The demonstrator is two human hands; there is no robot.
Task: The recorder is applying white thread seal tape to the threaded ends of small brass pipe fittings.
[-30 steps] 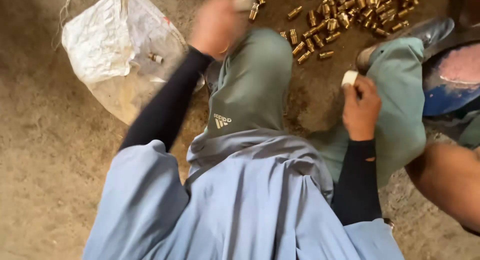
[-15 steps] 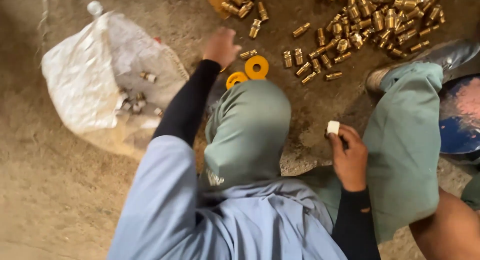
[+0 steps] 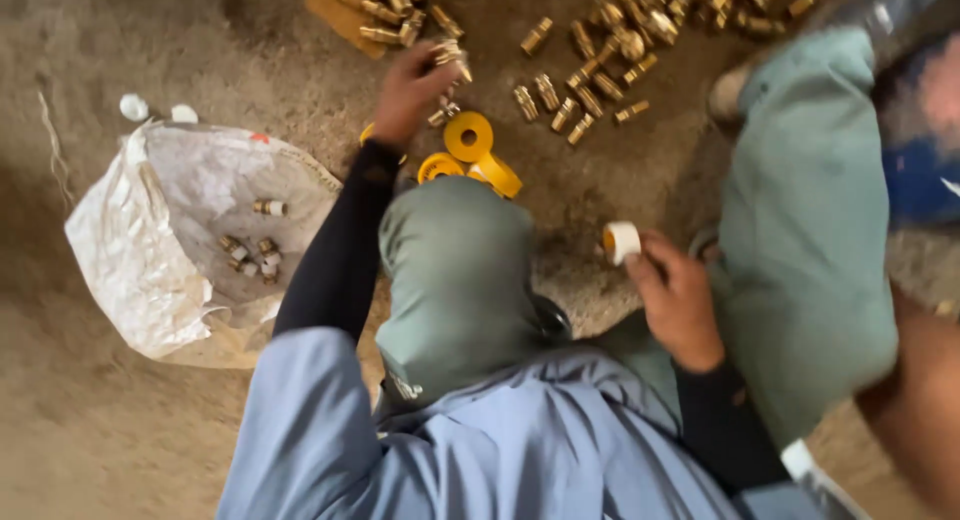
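My left hand (image 3: 412,88) reaches forward over my left knee (image 3: 455,270) and closes on a brass fitting (image 3: 450,54) at the near edge of a scattered pile of brass fittings (image 3: 600,50) on the dirt floor. Right under that hand lie yellow tape spools (image 3: 470,145). My right hand (image 3: 678,298) is near my right leg (image 3: 800,230) and grips a small white roll of tape (image 3: 621,242) between thumb and fingers.
A white woven sack (image 3: 150,250), open on the ground at the left, holds several brass fittings (image 3: 252,252). Two small white caps (image 3: 133,107) lie behind it. Another person's bare limb (image 3: 915,410) shows at the right edge, a blue object (image 3: 920,180) above it.
The view has tilted down and back. My left hand moved from beside the sack to the fittings pile and took hold of a fitting. My right hand kept the white tape roll.
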